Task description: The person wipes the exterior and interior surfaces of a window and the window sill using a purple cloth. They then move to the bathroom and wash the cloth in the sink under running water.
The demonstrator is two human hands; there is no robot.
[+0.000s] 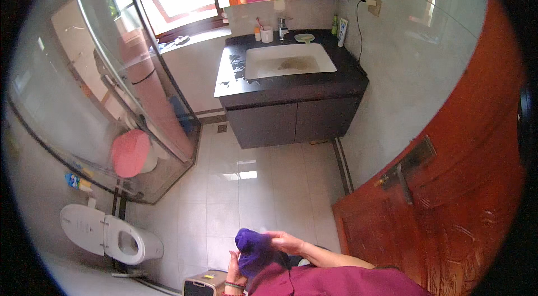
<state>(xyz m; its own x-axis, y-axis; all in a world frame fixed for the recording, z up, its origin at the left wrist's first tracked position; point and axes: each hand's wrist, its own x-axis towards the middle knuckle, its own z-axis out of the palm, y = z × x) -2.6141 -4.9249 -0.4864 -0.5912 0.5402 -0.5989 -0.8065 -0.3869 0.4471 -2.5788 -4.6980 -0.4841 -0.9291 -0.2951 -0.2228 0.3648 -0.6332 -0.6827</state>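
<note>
A dark purple cloth is bunched up close against my body at the bottom of the view. My left hand, with beaded bracelets at the wrist, grips its left side, thumb pointing up. On the upper right side, my right hand pinches the cloth between thumb and fingers. Farther ahead, the white basin holds cloudy, brownish water under a chrome faucet. Water lies in patches on the black countertop left of it. A white cup with a toothbrush and a soap dish stand behind the basin.
A toilet with its lid raised is at the lower left, near a bin. Glass shower panels enclose a pink-covered object and a pink-topped bucket. On the right stands a carved wooden door with a lever handle.
</note>
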